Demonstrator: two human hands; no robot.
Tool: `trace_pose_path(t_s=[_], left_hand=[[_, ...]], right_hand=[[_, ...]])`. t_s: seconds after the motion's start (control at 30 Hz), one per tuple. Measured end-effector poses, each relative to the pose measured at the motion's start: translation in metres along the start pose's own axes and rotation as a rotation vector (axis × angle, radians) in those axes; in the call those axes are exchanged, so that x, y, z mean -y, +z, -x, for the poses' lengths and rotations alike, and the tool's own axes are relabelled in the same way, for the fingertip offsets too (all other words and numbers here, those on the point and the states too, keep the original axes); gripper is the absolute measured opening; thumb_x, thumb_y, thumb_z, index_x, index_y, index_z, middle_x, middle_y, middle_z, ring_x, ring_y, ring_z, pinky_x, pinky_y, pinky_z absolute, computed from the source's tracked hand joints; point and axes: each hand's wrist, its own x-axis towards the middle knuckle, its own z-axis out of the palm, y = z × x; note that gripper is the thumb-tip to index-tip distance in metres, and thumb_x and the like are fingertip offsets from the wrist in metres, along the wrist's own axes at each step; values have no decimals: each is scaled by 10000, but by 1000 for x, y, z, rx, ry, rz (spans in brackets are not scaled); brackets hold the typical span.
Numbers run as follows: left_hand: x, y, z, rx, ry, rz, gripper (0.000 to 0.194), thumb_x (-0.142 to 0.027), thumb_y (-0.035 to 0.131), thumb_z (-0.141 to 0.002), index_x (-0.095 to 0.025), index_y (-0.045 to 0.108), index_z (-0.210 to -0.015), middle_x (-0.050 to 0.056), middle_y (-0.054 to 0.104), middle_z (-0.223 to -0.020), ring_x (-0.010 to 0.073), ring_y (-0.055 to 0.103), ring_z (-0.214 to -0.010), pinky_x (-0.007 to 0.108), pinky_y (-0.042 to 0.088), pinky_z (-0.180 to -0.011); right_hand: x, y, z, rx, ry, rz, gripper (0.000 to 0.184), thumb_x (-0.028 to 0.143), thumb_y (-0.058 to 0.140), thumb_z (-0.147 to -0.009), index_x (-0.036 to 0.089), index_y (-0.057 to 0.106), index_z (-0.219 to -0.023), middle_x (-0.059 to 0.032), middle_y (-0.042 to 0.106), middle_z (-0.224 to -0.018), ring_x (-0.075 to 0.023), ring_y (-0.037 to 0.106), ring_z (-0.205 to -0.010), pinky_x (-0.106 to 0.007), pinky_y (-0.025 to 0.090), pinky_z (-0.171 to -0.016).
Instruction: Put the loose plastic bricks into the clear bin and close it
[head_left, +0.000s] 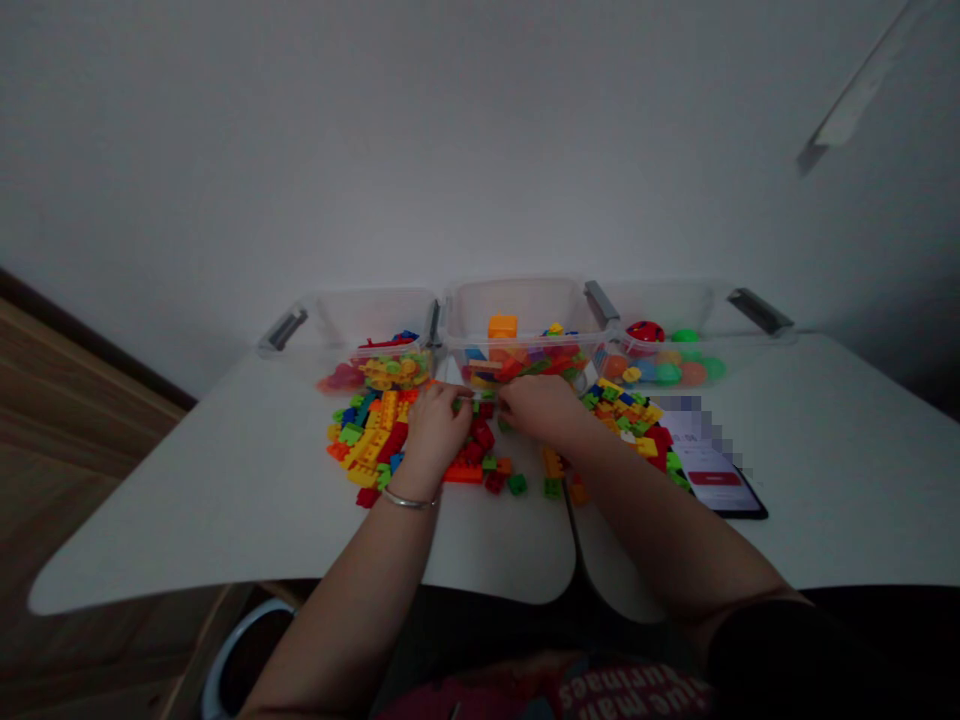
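Note:
My left hand (439,425), with a silver bangle on its wrist, is over the pile of toy bricks (375,440). Its fingers are bent close together at the tips, and I cannot make out what is between them. Just to its right, my right hand (546,408) is curled closed with its fingertips turned toward the left hand; anything it holds is hidden. Red bricks (474,445) lie between the two hands. Nearer to me are a green brick (517,484) and a yellow-orange brick (553,462).
Behind the hands stand a middle clear bin (517,290) with bricks, a left bin (375,295) with toy pieces and a right bin (667,290) with coloured balls. More bricks (626,410) and a phone (712,470) lie right on the white table (832,480). A gap splits the tabletop.

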Motion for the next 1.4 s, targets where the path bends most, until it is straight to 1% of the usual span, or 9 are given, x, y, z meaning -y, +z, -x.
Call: trace_pose_path(t_s=[0.17, 0.33, 0.73, 0.8, 0.9, 1.03, 1.13, 1.3, 1.4], left_hand=[[0, 0, -1, 6, -1, 19, 280, -238, 492, -870, -201, 733, -1009, 108, 666, -1047, 257, 603, -1073, 419, 468, -988], [-1, 0, 0, 10, -10, 1, 284, -239, 499, -868, -199, 730, -1028, 116, 663, -1057, 262, 603, -1082, 427, 465, -995], [-1, -2, -1, 46, -10, -15, 293, -253, 499, -881, -203, 718, -1069, 110, 688, -1068, 264, 611, -1080, 427, 464, -991], [-2, -1, -1, 43, -9, -15, 289, -254, 502, -879, -204, 715, -1067, 108, 695, -1071, 265, 613, -1077, 432, 463, -990], [-2, -1, -1, 36, -3, -19, 282, -258, 507, -877, -213, 714, -1063, 101, 700, -1074, 266, 616, -1073, 432, 468, -981], [-3, -1, 0, 46, -2, -29, 299, -257, 499, -877, -191, 712, -1077, 120, 697, -1089, 285, 614, -1081, 450, 467, -981], [-2, -1, 0, 49, 9, -18, 294, -255, 498, -877, -189, 709, -1071, 120, 701, -1083, 279, 621, -1066, 450, 469, -981], [-2, 1, 0, 29, -1, -21, 275, -251, 505, -872, -214, 701, -1062, 98, 698, -1078, 264, 615, -1073, 439, 468, -987], [-2, 2, 0, 22, -3, -20, 274, -255, 503, -876, -213, 701, -1061, 100, 693, -1078, 265, 610, -1079, 442, 464, -991]], right_hand=[[5, 2, -1, 67, 84, -22, 305, 310, 539, -896, 113, 727, -1034, -203, 736, -997, -323, 703, -960, -404, 550, -768], [8, 4, -2, 90, 59, -44, 313, 346, 543, -897, 133, 716, -1048, -179, 735, -1017, -314, 702, -971, -407, 548, -780], [4, 3, -1, 49, -11, -83, 310, 149, 474, -862, 145, 708, -1065, -152, 728, -1085, -277, 683, -998, -360, 525, -797], [2, -6, 4, -22, -31, -133, 309, 152, 495, -845, 170, 711, -1066, -127, 731, -1086, -254, 677, -995, -339, 509, -805], [-4, -26, 17, -234, -47, -282, 256, 179, 547, -816, 194, 716, -1007, -75, 747, -973, -198, 675, -890, -298, 485, -776], [-25, -48, 36, -566, 81, -407, 249, 120, 534, -772, 193, 706, -937, -35, 723, -851, -161, 650, -770, -288, 473, -738], [-48, -51, 39, -746, 167, -424, 229, 124, 501, -768, 188, 690, -880, -42, 707, -824, -167, 637, -725, -309, 480, -719], [-69, -39, 27, -848, 243, -401, 216, 160, 491, -778, 184, 685, -868, -69, 714, -877, -182, 631, -726, -337, 489, -736], [-64, -36, 20, -763, 191, -388, 231, 157, 497, -786, 186, 704, -885, -56, 720, -876, -173, 626, -729, -328, 487, -746]])
